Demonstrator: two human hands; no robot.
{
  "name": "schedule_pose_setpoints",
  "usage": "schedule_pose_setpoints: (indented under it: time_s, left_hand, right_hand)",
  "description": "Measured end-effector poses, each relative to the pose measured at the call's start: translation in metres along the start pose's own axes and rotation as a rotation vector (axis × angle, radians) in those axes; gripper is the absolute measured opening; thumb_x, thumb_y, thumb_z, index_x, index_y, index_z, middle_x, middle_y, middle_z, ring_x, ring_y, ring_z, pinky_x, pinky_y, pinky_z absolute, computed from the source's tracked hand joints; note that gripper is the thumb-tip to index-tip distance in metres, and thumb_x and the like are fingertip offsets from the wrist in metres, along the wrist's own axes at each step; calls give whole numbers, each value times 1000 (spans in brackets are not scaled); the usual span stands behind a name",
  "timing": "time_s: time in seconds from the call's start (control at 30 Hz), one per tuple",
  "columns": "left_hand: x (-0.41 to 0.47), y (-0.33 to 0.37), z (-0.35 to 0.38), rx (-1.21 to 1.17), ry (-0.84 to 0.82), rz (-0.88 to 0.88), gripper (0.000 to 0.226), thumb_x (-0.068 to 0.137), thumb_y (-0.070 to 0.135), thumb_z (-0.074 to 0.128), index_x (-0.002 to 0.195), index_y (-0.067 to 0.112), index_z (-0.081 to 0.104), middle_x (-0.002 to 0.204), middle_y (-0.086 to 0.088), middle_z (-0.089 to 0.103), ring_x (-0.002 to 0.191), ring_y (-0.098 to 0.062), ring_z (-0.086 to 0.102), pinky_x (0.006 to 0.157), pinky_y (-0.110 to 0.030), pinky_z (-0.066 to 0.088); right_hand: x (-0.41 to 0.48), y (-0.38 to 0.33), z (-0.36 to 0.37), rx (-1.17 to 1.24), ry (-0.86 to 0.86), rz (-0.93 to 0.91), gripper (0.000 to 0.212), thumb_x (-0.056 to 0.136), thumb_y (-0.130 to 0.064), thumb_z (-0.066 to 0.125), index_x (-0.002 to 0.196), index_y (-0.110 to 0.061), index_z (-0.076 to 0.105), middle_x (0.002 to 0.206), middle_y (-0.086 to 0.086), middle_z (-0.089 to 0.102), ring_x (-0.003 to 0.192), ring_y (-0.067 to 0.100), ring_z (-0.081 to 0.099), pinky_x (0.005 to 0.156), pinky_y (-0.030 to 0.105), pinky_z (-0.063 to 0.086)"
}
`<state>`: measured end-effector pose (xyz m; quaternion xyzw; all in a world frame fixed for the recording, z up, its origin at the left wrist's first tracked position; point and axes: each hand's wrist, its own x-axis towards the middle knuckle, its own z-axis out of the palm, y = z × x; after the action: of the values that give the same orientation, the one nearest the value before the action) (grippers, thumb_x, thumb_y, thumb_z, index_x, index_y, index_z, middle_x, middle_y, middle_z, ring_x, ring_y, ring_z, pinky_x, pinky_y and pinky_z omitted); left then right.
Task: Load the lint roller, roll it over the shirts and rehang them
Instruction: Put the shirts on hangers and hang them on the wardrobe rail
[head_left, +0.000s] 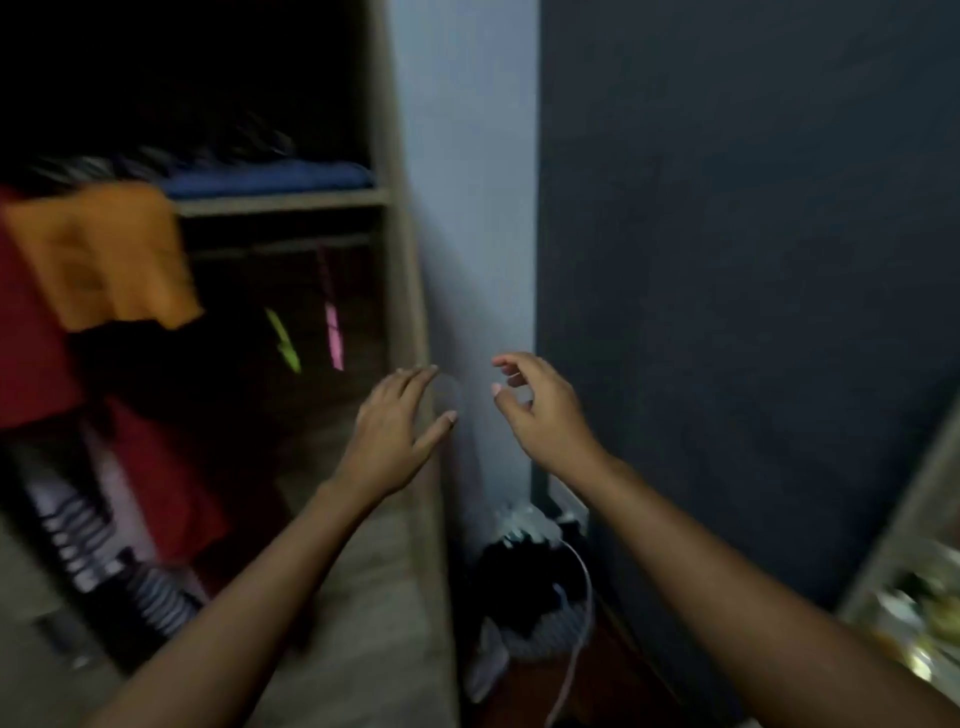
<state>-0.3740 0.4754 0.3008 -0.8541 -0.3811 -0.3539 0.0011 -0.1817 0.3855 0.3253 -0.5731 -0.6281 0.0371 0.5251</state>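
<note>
Both my hands are raised in front of an open wardrobe and hold nothing. My left hand (397, 423) has its fingers spread near the wardrobe's right side panel (410, 291). My right hand (540, 410) is just right of it, fingers apart and curled, in front of the pale wall. Inside the wardrobe hang an orange shirt (104, 254), a red garment (28, 332) and a dark one (171, 364). A green hanger (283, 340) and a pink hanger (332, 322) hang bare. No lint roller is in view. The picture is blurred.
A shelf (280, 200) holds folded blue cloth (270, 176). Striped clothes (104, 551) lie low in the wardrobe. A dark bundle with a white cable (535, 582) sits on the floor by the wall. A dark panel (727, 260) fills the right side.
</note>
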Motion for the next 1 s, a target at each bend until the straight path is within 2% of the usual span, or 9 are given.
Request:
schedule_pose_setpoints:
  time_s: [0.17, 0.3, 0.4, 0.57, 0.67, 0.77, 0.83, 0.9, 1.0]
  left_hand:
    - [55, -97, -107, 171, 167, -21, 68, 89, 62, 42, 140, 18, 51, 138, -7, 55, 130, -25, 49, 102, -40, 44]
    - [97, -165, -173, 326, 258, -1, 58, 93, 55, 50, 138, 19, 52, 134, -4, 58, 126, -21, 51, 100, -36, 42]
    - [127, -205, -209, 396, 319, 10, 51, 93, 54, 51, 131, 20, 55, 123, -2, 61, 116, -21, 54, 93, -37, 45]
    - [188, -259, -253, 461, 434, -108, 51, 91, 52, 55, 129, 18, 57, 118, -5, 63, 113, -27, 55, 87, -42, 45]
    - [218, -275, -271, 499, 325, -301, 58, 87, 53, 56, 132, 16, 53, 129, -11, 57, 123, -32, 48, 97, -46, 41]
    - [245, -292, -286, 478, 108, -524, 68, 81, 64, 59, 131, 18, 53, 132, -11, 57, 125, -34, 49, 105, -48, 39]
    - [258, -304, -290, 412, -61, -642, 82, 71, 73, 64, 133, 21, 54, 136, -8, 57, 124, -31, 53, 106, -46, 43]
    - [267, -307, -289, 407, -203, -700, 93, 64, 74, 69, 139, 21, 52, 141, -7, 54, 124, -29, 54, 104, -40, 47]
    - [278, -306, -286, 483, -261, -704, 65, 81, 59, 67, 131, 18, 57, 123, -7, 61, 114, -25, 59, 99, -36, 50]
  right_hand:
    - [104, -82, 78, -1, -81, -211, 32, 93, -18, 59, 125, -17, 59, 113, 2, 61, 98, 11, 58, 85, 19, 44]
    - [177, -138, 149, 1, -78, -286, 31, 94, -27, 57, 125, -26, 55, 116, -5, 59, 99, 9, 58, 85, 29, 51]
    - [218, -170, 186, -19, -92, -321, 31, 95, -31, 56, 125, -31, 52, 120, -10, 55, 108, 5, 54, 87, 26, 48]
    - [287, -198, 224, -131, -20, -350, 30, 95, -33, 55, 124, -28, 52, 121, -3, 54, 116, 15, 49, 90, 36, 50]
    - [325, -205, 231, -215, 34, -356, 26, 93, -30, 57, 119, -26, 55, 120, 2, 54, 118, 21, 47, 94, 42, 47]
    - [361, -208, 229, -297, 59, -311, 32, 92, -33, 57, 123, -27, 54, 123, 8, 54, 119, 27, 47, 97, 43, 45]
    - [382, -208, 231, -317, 38, -251, 40, 91, -38, 57, 130, -31, 52, 127, 9, 54, 121, 30, 48, 100, 45, 43]
    - [398, -206, 237, -290, -18, -225, 47, 88, -42, 58, 133, -36, 49, 131, 6, 55, 121, 30, 52, 100, 47, 46]
    - [414, -199, 246, -306, -151, -220, 51, 88, -42, 56, 137, -38, 44, 133, 5, 55, 117, 29, 56, 95, 45, 50]
